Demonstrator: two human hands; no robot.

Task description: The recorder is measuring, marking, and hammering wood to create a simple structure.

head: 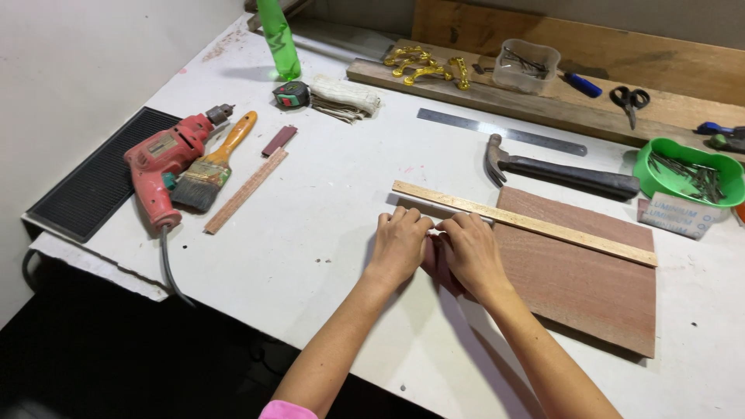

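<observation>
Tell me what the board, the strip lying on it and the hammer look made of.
Board: reddish-brown wood, probably plywood or hardwood; matte, flat, faint grain, seemingly unvarnished.
Strip: pale wood, light yellow with straight edges, bare-looking. Both hands, left hand and right hand, rest at the board's near corner beside it.
Hammer: dark grey metal head, dull; the black handle looks like rubber or plastic, hard to tell.

Strip [524,223] lies across board [578,271]; hammer [559,172] behind it.
</observation>
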